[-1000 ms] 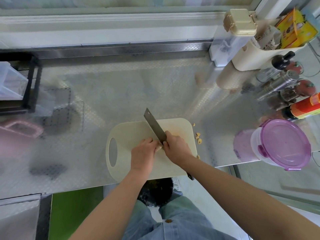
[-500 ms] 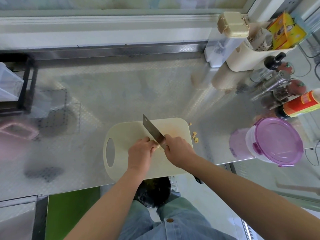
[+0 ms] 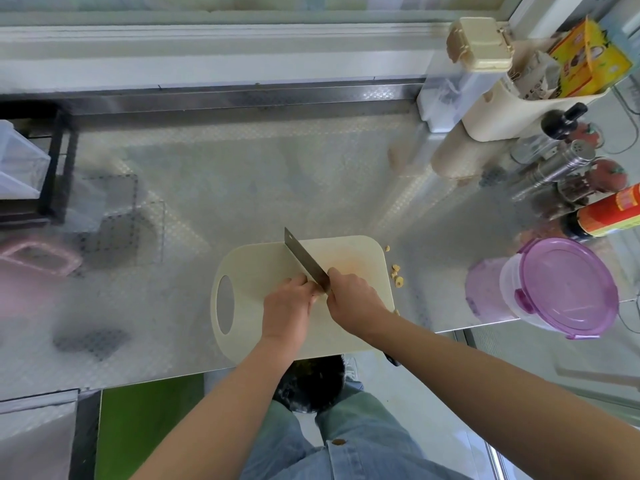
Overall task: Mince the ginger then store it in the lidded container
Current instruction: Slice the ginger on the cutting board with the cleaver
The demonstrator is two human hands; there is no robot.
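Observation:
A cream cutting board (image 3: 263, 271) lies at the counter's front edge. My right hand (image 3: 353, 299) grips the handle of a cleaver (image 3: 304, 259), whose blade points away to the upper left over the board. My left hand (image 3: 287, 306) sits just left of the blade with its fingers curled down over the ginger, which is almost wholly hidden; only a pale sliver shows between my hands. Small ginger scraps (image 3: 396, 275) lie on the steel counter past the board's right edge. The container with a purple lid (image 3: 568, 289) stands at the right, lid on.
Bottles, a shaker (image 3: 554, 168) and a cream caddy (image 3: 502, 109) crowd the back right corner. A black rack (image 3: 52, 168) and a pink tub (image 3: 31, 261) sit at the left. Below the counter edge stands a dark bin (image 3: 311, 382).
Both hands and the cleaver stay in nearly the same place on the board; the blade shifts only slightly as it works the ginger. The view itself drifts a little.

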